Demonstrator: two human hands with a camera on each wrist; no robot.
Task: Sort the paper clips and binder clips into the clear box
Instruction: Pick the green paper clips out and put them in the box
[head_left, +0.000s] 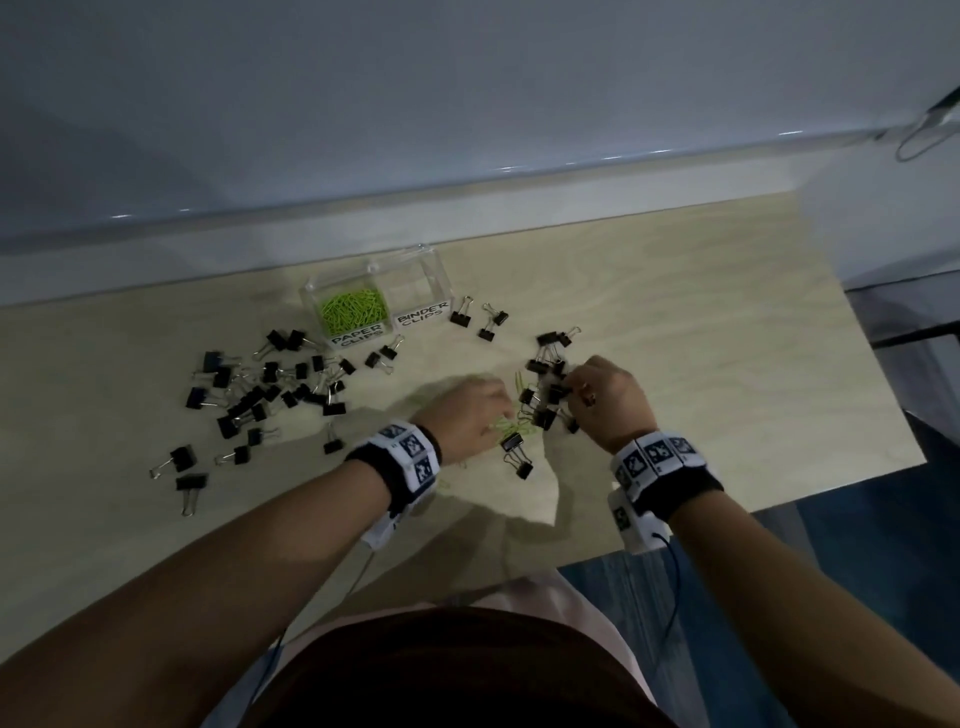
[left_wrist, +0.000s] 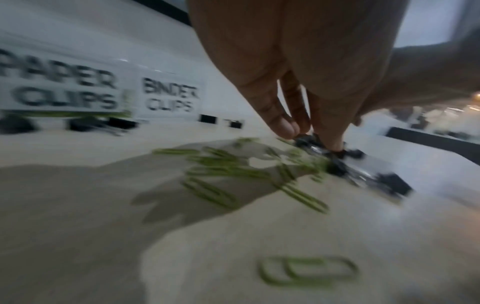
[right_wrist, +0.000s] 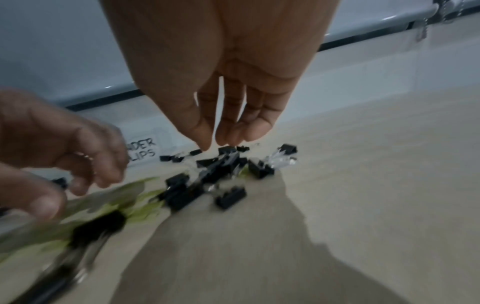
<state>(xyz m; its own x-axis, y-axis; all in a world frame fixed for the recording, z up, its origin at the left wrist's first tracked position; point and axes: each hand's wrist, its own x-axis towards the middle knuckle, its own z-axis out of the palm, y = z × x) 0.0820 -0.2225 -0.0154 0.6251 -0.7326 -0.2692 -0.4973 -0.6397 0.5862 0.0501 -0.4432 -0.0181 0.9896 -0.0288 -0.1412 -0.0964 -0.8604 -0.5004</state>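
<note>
The clear box (head_left: 439, 280) stands at the back; its left compartment, labelled PAPER CLIPS, holds green paper clips (head_left: 353, 312), and the BINDER CLIPS compartment (head_left: 415, 293) looks empty. Loose green paper clips (left_wrist: 221, 170) lie under my left hand (head_left: 467, 415), whose fingertips (left_wrist: 331, 142) touch a black binder clip (left_wrist: 306, 138); the thumb stands apart. My right hand (head_left: 602, 400) hovers over a heap of black binder clips (right_wrist: 218, 170), fingers (right_wrist: 233, 131) pointing down with nothing between them.
Many more binder clips (head_left: 260, 395) are scattered on the wooden table (head_left: 727, 338) left of the box, and a few (head_left: 480, 317) lie just right of it. The table's right edge (head_left: 893, 395) drops off to a blue floor.
</note>
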